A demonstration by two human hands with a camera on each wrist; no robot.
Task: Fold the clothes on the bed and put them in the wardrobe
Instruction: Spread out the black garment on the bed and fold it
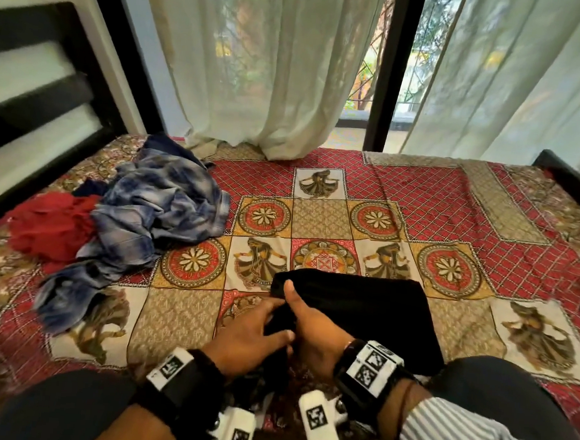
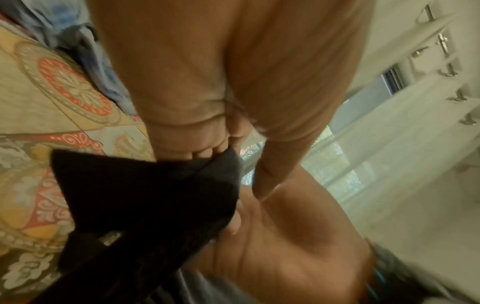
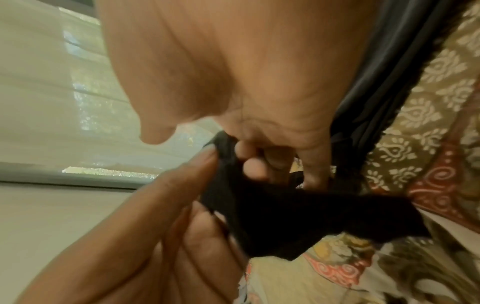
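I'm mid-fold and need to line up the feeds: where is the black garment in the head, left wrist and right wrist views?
Head: the black garment lies low and centre on the bedspread, with both hands at its near-left edge.
Left wrist: black garment at lower left, pinched below the left hand.
Right wrist: black garment at centre right, under the right hand.
Shared landmark: the patterned bedspread shows in all three.

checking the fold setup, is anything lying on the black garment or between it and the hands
Nothing visible: the left hand and right hand both already grip the black garment, and nothing lies on it.
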